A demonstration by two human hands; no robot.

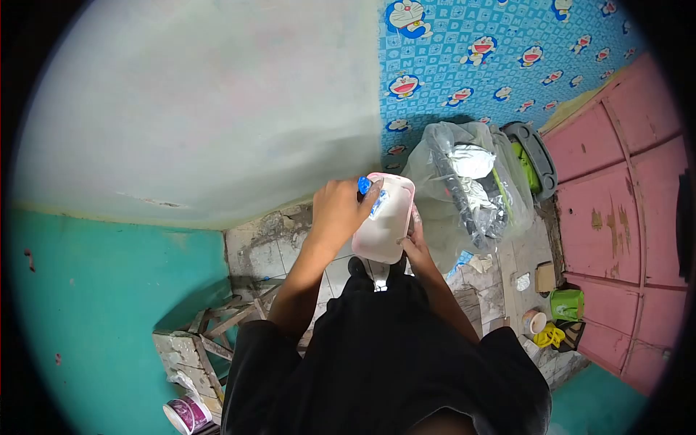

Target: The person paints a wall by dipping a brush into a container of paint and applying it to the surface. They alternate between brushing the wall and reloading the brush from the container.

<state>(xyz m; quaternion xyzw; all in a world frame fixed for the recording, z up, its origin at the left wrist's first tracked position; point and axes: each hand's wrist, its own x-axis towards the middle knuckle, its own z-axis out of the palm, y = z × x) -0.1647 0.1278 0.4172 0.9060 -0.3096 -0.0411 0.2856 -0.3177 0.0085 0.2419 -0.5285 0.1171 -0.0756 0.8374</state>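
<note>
A white rectangular tub (382, 228) with rounded corners and a pink rim is held out in front of my body. My right hand (415, 243) grips its right side, the thumb pressed against the edge. Over the tub's upper left corner my left hand (339, 206) is closed on a small blue and dark tool (364, 186); its kind I cannot tell, as the fingers cover most of it. A blue-and-white patch (378, 205) shows on the tub beside the left fingertips.
Ahead is a pale wall (217, 101) meeting blue cartoon wallpaper (464, 72). A plastic-wrapped bundle (471, 181) stands front right. A worn wooden stool or ladder (185, 355) and a purple-white bucket (188, 415) are at left. By the pink door (598, 217) sits a green container (567, 304).
</note>
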